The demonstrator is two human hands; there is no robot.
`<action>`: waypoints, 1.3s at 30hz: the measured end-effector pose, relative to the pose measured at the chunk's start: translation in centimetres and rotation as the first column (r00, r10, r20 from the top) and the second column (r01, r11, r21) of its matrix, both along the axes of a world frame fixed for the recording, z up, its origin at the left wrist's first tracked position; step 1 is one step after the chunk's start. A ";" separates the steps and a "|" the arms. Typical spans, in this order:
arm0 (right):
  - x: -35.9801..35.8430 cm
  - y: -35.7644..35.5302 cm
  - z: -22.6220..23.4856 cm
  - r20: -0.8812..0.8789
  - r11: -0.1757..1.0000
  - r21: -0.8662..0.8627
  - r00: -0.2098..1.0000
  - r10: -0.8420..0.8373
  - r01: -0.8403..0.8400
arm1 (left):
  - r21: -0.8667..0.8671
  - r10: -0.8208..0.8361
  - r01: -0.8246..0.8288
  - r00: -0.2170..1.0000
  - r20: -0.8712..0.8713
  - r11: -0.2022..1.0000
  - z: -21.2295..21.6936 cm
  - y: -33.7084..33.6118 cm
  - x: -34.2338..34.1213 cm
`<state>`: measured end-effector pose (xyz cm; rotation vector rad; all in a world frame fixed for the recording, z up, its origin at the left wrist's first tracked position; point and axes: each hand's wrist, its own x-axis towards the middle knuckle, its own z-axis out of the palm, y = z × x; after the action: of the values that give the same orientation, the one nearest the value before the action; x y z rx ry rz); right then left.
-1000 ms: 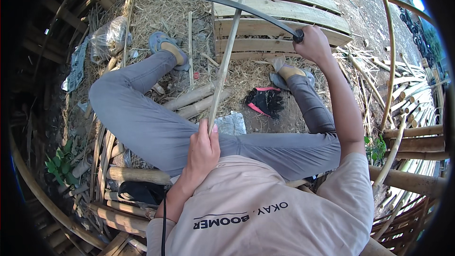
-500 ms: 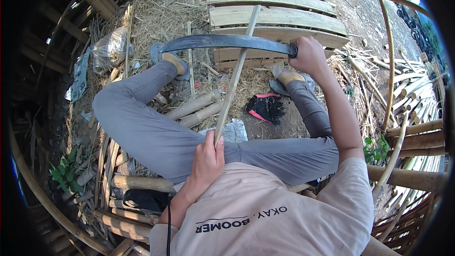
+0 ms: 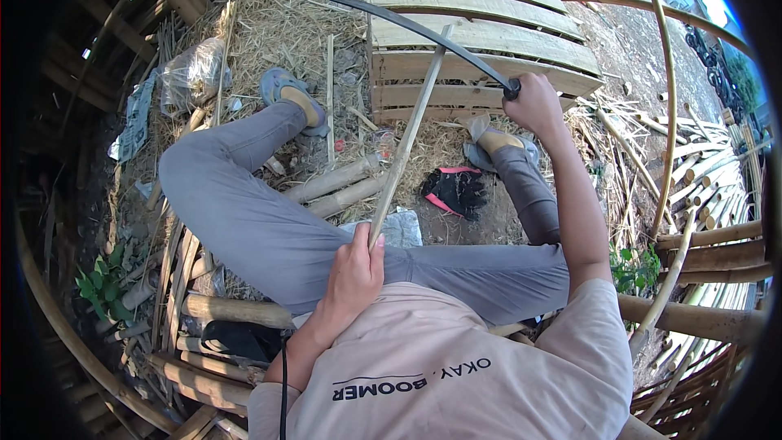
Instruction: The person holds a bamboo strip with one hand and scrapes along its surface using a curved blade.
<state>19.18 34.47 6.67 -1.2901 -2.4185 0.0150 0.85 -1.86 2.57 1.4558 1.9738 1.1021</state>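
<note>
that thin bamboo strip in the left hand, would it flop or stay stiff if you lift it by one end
The bamboo strip, held at its near end by the left hand, runs almost straight up to the long curved blade, so it probably stays fairly stiff. Being long and thin, it likely weighs little and may bow slightly at the far tip.

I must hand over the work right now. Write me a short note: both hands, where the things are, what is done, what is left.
Left hand: grips the near end of the bamboo strip, which slants away toward the wooden pallet.
Right hand: holds the long curved knife, raised, blade crossing the strip's far end.
Black and pink gloves lie on the ground between the feet.
Done: cannot tell how much of the strip is trimmed.
Left: probably more cutting on the strip.
</note>
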 end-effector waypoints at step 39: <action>1.0 0.2 2.4 -0.018 0.998 0.056 0.999 -0.030 0.031 | 0.073 -0.056 0.046 0.987 0.153 0.996 0.0 -0.6 -0.7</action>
<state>20.14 34.72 9.08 -1.2969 -2.3669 -0.0497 0.13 -2.42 2.59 1.4020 1.7984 1.2329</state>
